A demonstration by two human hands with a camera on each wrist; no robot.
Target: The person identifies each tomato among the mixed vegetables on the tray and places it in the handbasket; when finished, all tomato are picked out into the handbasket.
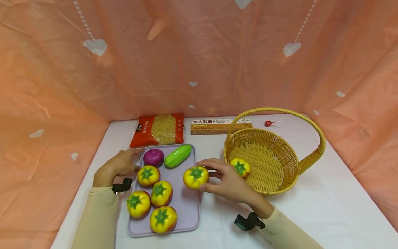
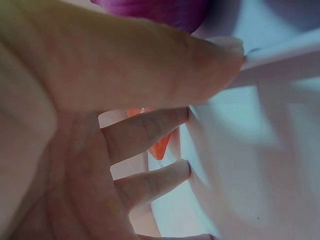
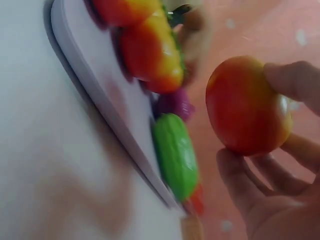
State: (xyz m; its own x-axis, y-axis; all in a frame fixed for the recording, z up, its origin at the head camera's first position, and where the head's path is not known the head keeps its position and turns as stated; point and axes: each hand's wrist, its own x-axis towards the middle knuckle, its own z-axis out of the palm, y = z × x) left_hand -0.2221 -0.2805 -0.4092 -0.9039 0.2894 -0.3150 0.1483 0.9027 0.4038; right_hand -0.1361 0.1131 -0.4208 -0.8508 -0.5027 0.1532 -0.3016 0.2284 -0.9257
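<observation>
My right hand [image 1: 231, 181] pinches a yellow-red toy tomato [image 1: 196, 177] with a green leafy top, raised over the tray's right edge. In the right wrist view, thumb and fingers hold this tomato [image 3: 247, 105] from opposite sides. My left hand [image 1: 121, 164] lies at the left edge of the lilac tray [image 1: 186, 214], its thumb at the rim and its fingers extended in the left wrist view. On the tray are several more tomatoes [image 1: 163, 220], a purple onion [image 1: 153, 157] and a green cucumber [image 1: 178, 156]. Another tomato [image 1: 240, 167] sits inside the wicker basket [image 1: 281, 147].
Behind the tray lies a red bag of pasta [image 1: 161, 129], with a long pasta box [image 1: 217, 127] to its right. A red lollipop [image 1: 269, 123] is at the back, behind the basket. The basket's tall handle [image 1: 311, 162] arches up. Orange cloth [image 1: 199, 62] encloses the white table.
</observation>
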